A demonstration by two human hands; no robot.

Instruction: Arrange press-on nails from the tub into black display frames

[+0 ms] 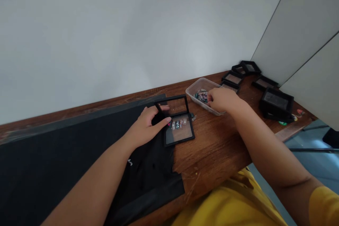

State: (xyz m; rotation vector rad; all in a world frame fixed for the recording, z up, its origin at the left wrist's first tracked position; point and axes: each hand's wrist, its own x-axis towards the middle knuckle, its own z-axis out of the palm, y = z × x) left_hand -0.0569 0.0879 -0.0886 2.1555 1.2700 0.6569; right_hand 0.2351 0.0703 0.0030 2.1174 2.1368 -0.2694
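My left hand (148,125) grips the left side of a black-framed clear case (180,136), which stands open like a book. Its thumb lies over the lower half while the other fingers reach behind the raised lid. A short row of small decorated press-on nails (178,124) lies on the clear film of the lower half. To the right, my right hand (222,99) dips into a clear plastic tub (193,90) with many more such nails (201,95) in it. Its fingers are bent down among them, and their tips are hidden.
Several black-framed cases (232,77) lie along the wall at the right, with a stack of them (277,101) nearer me. Small colourful pieces (300,112) sit by the right edge of the wooden table (212,152). A black sheet (66,159) covers its left part.
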